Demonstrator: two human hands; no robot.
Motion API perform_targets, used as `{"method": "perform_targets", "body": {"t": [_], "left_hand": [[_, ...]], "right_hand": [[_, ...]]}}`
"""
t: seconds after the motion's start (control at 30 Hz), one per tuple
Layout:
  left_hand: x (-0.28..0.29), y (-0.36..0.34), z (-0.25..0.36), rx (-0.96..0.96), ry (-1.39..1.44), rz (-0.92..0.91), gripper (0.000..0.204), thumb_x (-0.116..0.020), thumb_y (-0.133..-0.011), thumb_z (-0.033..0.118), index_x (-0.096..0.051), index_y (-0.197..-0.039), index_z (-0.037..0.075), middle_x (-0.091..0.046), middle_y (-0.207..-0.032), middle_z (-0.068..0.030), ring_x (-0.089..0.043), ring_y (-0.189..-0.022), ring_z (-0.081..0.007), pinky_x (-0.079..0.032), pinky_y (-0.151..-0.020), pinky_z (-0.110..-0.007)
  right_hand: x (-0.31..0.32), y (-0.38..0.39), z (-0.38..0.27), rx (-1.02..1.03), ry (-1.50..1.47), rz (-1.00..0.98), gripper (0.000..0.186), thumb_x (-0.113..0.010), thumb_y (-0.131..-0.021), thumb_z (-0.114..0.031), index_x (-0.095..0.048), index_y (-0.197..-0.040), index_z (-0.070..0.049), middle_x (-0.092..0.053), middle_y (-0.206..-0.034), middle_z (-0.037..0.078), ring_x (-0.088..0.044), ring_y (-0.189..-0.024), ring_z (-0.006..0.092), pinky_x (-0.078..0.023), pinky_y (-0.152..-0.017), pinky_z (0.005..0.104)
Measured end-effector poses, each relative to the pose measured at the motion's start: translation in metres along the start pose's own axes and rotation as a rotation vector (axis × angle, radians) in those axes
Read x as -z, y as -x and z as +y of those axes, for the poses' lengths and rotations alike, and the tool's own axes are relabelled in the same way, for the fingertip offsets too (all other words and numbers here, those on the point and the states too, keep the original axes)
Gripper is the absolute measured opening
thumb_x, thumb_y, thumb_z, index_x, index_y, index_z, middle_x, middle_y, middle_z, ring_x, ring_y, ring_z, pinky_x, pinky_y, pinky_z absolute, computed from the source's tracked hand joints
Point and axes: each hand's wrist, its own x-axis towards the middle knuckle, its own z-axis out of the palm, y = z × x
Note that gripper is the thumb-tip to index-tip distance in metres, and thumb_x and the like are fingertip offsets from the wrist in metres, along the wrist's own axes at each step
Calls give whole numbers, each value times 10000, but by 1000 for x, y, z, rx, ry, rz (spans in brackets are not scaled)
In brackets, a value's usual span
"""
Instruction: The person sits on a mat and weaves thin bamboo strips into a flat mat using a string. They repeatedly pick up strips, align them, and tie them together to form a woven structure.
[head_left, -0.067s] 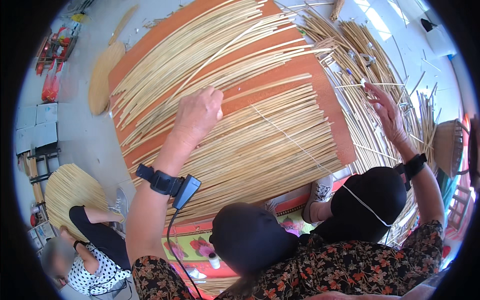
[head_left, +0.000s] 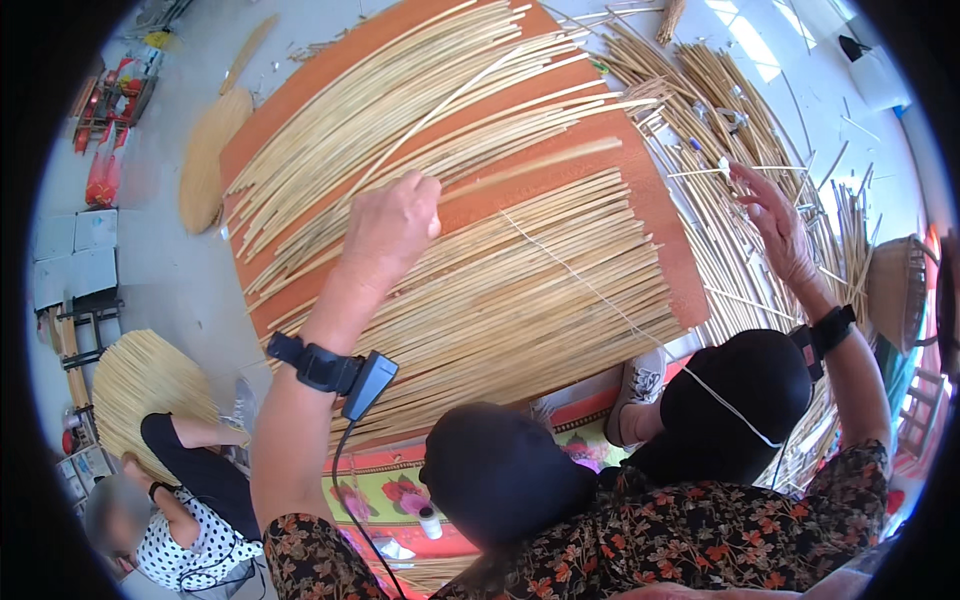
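My left hand (head_left: 385,225) is closed round a pale plant stalk (head_left: 540,165), whose blurred far part reaches right over the orange board (head_left: 685,270). Just below it, a band of stalks lies side by side like a mat (head_left: 520,290). A thin white string (head_left: 580,278) runs over that mat towards my right knee. More loose stalks (head_left: 370,120) are spread on the far part of the board. My right hand (head_left: 775,220) is raised right of the board, fingers apart and slightly bent. A small white piece shows at its fingertips; whether it is on the finger cannot be made out.
Bundles of stalks (head_left: 725,90) cover the floor at the right, beside a woven basket (head_left: 895,290). At the lower left, another person (head_left: 190,530) sits by an oval stalk mat (head_left: 145,390). A white spool (head_left: 430,522) stands near my left knee.
My left hand has shifted slightly left, and the right end of its stalk has risen a little away from me. My right hand has stayed in place.
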Motion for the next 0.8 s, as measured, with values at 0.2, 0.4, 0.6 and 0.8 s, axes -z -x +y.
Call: {"method": "perform_targets", "body": {"t": [0.2,0.4,0.6,0.8], "left_hand": [[125,-2,31,56,49,67,109,-712,-872,51,-640,-953,60,-694,-861,-108,-716,-728,-263,-570,-641,-387],[182,55,113,431,1153,-426,56,-672,-952,-6,-673,-1008,-8,-735,-891,-44,-723,-789,-103,-584,-723,-264],[157,136,189,608,1412,-639,75,-714,-970,50,-682,-1016,0,-739,-912,-55,-728,-803,-125,-600,-760,-281],[136,199,218,746,1557,-589,117,-726,-975,85,-702,-1047,-4,-740,-916,-42,-713,-809,-101,-576,-762,-251]], "right_hand": [[25,7,-81,1,-25,122,423,-555,-1094,-221,-590,-1482,-56,-681,-1377,126,-652,-1260,226,-520,-1080,379],[-3,54,-213,-145,-562,-195,399,-602,-1095,-216,-628,-1415,21,-724,-1209,112,-710,-994,149,-619,-862,307],[-77,100,-185,-122,-1286,-141,414,-647,-1085,-288,-641,-1373,9,-715,-1094,30,-720,-881,94,-627,-844,301],[-97,121,-184,-114,-1369,-180,317,-645,-1086,-249,-697,-1286,-8,-719,-968,8,-732,-836,105,-636,-807,291]]}}
